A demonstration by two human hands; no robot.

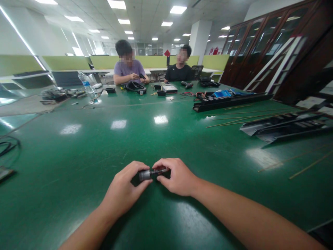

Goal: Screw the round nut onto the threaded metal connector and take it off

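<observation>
Just above the green tabletop, near the middle of its front part, I hold a small silver-and-black cylindrical part with a thin shaft [145, 175]. It lies sideways and looks like a small motor, though its exact kind is unclear. My left hand [124, 185] pinches the thick cylinder end between thumb and fingers. From the other side, my right hand [177, 176] closes its thumb and fingertips around the thin shaft end. My right fingers partly cover the shaft.
The green table [109, 142] stretches ahead. Black metal channels [283, 126] and thin rods [234, 121] lie right. Across the table sit two people, one handling a small black thing. A power drill [186, 84], a water bottle [87, 84] and black trays [161, 93] are near them.
</observation>
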